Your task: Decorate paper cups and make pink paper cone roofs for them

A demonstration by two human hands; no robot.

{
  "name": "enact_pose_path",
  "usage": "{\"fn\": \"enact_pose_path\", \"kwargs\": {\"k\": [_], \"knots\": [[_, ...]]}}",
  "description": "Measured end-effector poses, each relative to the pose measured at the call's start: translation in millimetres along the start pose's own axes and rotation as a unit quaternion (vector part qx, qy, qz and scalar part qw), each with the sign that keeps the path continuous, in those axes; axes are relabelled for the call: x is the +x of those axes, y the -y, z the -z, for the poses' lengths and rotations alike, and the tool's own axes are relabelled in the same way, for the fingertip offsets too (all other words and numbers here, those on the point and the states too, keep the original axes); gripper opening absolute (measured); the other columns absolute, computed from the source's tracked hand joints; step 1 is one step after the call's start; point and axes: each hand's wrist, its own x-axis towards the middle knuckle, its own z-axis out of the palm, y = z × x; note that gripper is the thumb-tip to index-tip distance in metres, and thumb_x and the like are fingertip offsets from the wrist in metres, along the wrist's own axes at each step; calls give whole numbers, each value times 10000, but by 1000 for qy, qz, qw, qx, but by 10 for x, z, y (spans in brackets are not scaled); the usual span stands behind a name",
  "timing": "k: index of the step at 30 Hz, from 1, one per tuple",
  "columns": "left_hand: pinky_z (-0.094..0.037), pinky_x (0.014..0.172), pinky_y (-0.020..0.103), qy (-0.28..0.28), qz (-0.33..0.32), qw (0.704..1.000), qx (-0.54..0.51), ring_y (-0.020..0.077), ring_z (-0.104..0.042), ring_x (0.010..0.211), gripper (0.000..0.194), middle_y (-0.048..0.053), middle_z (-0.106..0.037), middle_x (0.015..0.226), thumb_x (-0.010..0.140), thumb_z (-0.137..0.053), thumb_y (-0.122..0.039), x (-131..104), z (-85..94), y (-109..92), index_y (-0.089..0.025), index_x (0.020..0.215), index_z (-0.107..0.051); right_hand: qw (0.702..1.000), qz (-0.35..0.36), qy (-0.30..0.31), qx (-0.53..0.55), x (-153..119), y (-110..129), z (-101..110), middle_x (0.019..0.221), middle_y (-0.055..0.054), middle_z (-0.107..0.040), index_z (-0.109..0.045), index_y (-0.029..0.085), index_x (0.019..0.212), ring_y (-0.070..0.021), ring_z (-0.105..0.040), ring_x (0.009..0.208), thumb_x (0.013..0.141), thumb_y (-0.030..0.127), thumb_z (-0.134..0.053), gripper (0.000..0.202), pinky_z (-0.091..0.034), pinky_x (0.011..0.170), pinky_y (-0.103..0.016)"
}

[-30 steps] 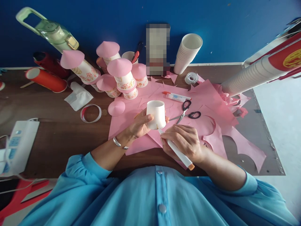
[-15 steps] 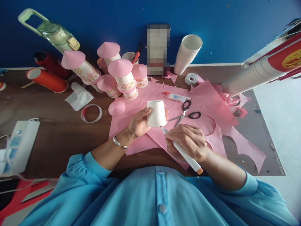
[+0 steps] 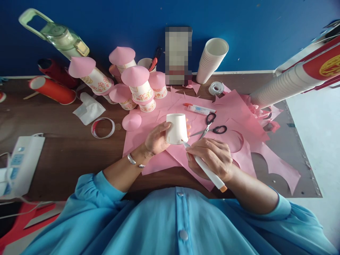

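A white paper cup (image 3: 176, 126) is held upside down above the pink paper, with my left hand (image 3: 157, 138) wrapped round its side. Two short orange-brown strokes mark the cup near its rim. My right hand (image 3: 212, 157) grips a white marker pen (image 3: 209, 174) with an orange end. The pen's tip touches, or nearly touches, the cup's lower right side. Close to the right hand lie black-handled scissors (image 3: 209, 125), slightly spread. Beyond them rests another white marker (image 3: 198, 109) with a red cap.
Pink paper (image 3: 148, 161) and cut scraps cover the table's middle. Pink-roofed cup towers (image 3: 136, 81) stand back left, near a loose pink cone (image 3: 132, 122) and a tape roll (image 3: 103, 128). A cup stack (image 3: 212, 60) and clear tape (image 3: 216, 88) are behind. A power strip (image 3: 25, 166) sits left.
The pen tip has risen slightly from the cup's rim onto its side, and a short mark shows there. The pen's rear end has shifted a little up and left.
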Motion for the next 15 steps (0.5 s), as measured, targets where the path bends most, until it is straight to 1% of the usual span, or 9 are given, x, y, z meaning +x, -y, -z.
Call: {"fn": "enact_pose_path", "kwargs": {"k": [3, 6, 15], "knots": [[-589, 886, 448, 12, 2, 1000, -1, 412, -691, 1231, 559, 160, -797, 1147, 775, -729, -522, 5, 1, 2, -161, 1202, -754, 1000, 0, 2, -1, 8, -1, 2, 734, -13, -673, -629, 174, 999, -153, -653, 594, 865, 34, -653, 195, -571, 531, -281], [-587, 926, 479, 26, 12, 1000, -1, 421, -688, 1232, 582, 169, -796, 1131, 778, -726, -550, 4, -4, 1, -161, 1211, -746, 1000, -1, 6, -3, 11, -2, 7, 733, -14, -677, -628, 172, 1004, -151, -658, 597, 871, 35, -654, 193, -575, 536, -277], [-580, 963, 512, 27, 20, 999, 4, 428, -686, 1226, 606, 176, -791, 1108, 761, -730, -546, -3, -37, -8, -154, 1225, -737, 1000, -9, 3, -15, -9, -5, -11, 737, 6, -682, -625, 201, 1007, -144, -675, 608, 892, 66, -646, 179, -588, 550, -272]]}}
